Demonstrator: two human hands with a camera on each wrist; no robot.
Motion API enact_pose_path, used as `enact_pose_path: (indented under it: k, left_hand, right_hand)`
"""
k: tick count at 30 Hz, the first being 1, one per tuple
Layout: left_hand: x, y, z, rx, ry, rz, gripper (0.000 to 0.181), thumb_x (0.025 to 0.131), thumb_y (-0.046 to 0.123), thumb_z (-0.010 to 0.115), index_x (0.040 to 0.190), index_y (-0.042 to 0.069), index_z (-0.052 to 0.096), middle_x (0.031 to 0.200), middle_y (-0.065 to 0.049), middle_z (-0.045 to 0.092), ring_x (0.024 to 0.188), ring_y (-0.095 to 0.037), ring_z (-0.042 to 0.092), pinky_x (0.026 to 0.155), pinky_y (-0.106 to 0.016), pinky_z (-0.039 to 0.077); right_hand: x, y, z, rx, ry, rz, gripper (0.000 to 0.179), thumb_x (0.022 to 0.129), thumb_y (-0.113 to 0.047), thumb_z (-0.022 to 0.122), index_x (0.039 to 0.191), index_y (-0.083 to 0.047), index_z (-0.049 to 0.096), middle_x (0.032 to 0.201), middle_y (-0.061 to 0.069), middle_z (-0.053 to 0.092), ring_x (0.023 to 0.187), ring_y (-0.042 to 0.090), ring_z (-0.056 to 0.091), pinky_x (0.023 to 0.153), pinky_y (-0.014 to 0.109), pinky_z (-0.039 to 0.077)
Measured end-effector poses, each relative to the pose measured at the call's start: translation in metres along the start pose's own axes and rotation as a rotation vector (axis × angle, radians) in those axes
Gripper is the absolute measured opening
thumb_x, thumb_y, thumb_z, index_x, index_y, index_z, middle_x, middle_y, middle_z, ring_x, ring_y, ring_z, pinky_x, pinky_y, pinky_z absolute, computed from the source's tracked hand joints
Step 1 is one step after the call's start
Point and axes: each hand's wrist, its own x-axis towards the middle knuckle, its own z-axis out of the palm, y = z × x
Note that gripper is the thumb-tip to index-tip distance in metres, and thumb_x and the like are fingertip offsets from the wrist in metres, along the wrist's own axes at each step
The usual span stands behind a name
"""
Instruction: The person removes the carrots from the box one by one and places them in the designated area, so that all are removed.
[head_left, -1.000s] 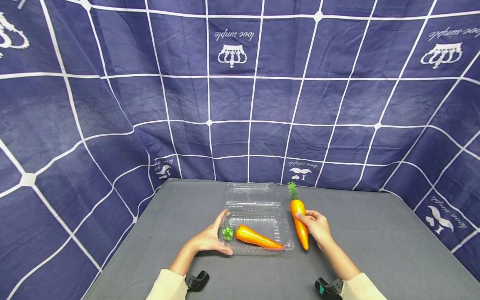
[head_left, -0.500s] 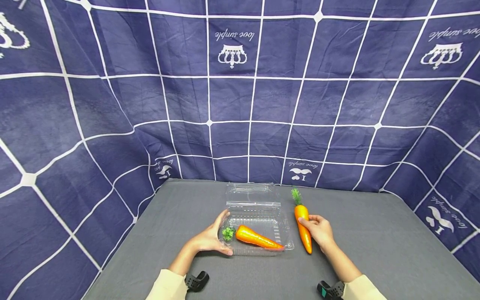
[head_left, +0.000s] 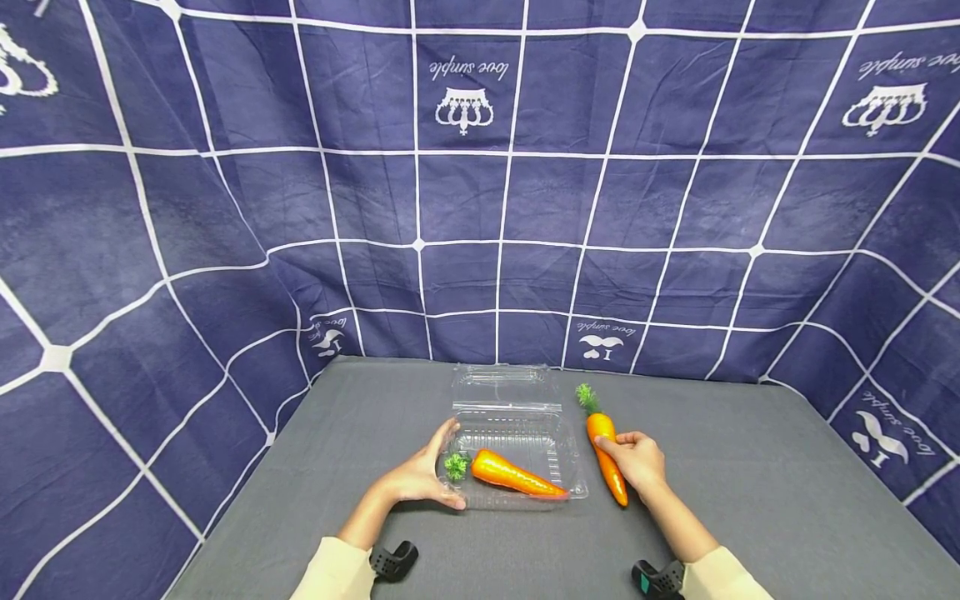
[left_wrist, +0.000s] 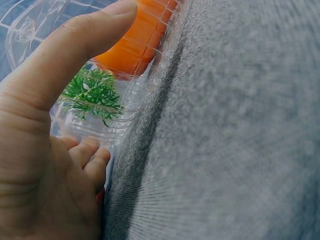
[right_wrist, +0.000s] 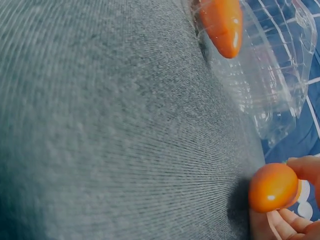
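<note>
A clear plastic clamshell box (head_left: pixel 510 427) sits on the table with its lid (head_left: pixel 506 387) folded back toward the wall. Inside, along the near side, lies an orange carrot (head_left: pixel 513 475), its green leafy top (left_wrist: pixel 92 95) toward the left. My left hand (head_left: pixel 420 481) grips the box's left end, thumb (left_wrist: pixel 75 42) at the near side and fingers (left_wrist: pixel 95 167) round the far side. To the right of the box, my right hand (head_left: pixel 636 462) pinches a second carrot (head_left: pixel 600 427) at mid-length. That carrot's leafy top points away from me; its tip (right_wrist: pixel 272 187) points toward me.
The grey table (head_left: pixel 735 467) runs back to a blue cloth wall (head_left: pixel 562 200) with white grid lines, which also rises at the left and right. Black bands (head_left: pixel 393 561) are on both wrists.
The carrot in my right hand has come slightly nearer to me, and its leafy top has swung a little to the left. The left hand and box stay still.
</note>
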Motion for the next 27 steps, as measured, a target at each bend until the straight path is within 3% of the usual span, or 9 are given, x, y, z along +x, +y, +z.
enact_pose_path:
  k: [8, 11, 18, 27]
  left_hand:
    - [0.001, -0.001, 0.000, -0.002, 0.002, 0.007, 0.132, 0.059, 0.015, 0.096, 0.154, 0.002, 0.006, 0.157, -0.020, 0.022, 0.144, -0.037, 0.019, 0.112, -0.055, 0.018]
    - [0.000, -0.001, 0.001, -0.001, 0.002, 0.010, 0.132, 0.059, 0.015, 0.096, 0.154, 0.002, 0.005, 0.157, -0.021, 0.022, 0.144, -0.038, 0.019, 0.112, -0.056, 0.018]
    - [0.000, -0.001, 0.001, -0.003, -0.006, 0.007, 0.132, 0.059, 0.015, 0.096, 0.154, 0.002, 0.005, 0.158, -0.021, 0.021, 0.144, -0.036, 0.018, 0.112, -0.054, 0.017]
    - [0.000, 0.001, 0.000, 0.000, -0.001, 0.001, 0.133, 0.058, 0.015, 0.096, 0.154, 0.002, 0.005, 0.157, -0.020, 0.021, 0.144, -0.036, 0.018, 0.112, -0.054, 0.018]
  right_hand:
    - [-0.001, 0.001, 0.000, 0.038, -0.029, 0.029, 0.047, 0.081, -0.032, 0.076, 0.098, 0.009, 0.060, 0.071, 0.008, 0.063, 0.049, 0.014, 0.058, 0.045, 0.029, 0.051]
    - [0.000, 0.002, -0.002, 0.030, -0.015, 0.012, 0.047, 0.081, -0.033, 0.076, 0.098, 0.009, 0.061, 0.071, 0.009, 0.064, 0.049, 0.015, 0.059, 0.046, 0.029, 0.051]
    - [0.000, 0.001, -0.006, -0.096, 0.124, -0.092, 0.042, 0.082, -0.032, 0.075, 0.099, 0.005, 0.065, 0.079, 0.009, 0.068, 0.070, 0.021, 0.060, 0.061, 0.030, 0.044]
    - [-0.008, -0.022, 0.000, -0.069, 0.174, -0.203, 0.030, 0.084, -0.024, 0.076, 0.097, 0.001, 0.066, 0.073, 0.003, 0.064, 0.066, 0.017, 0.057, 0.062, 0.030, 0.044]
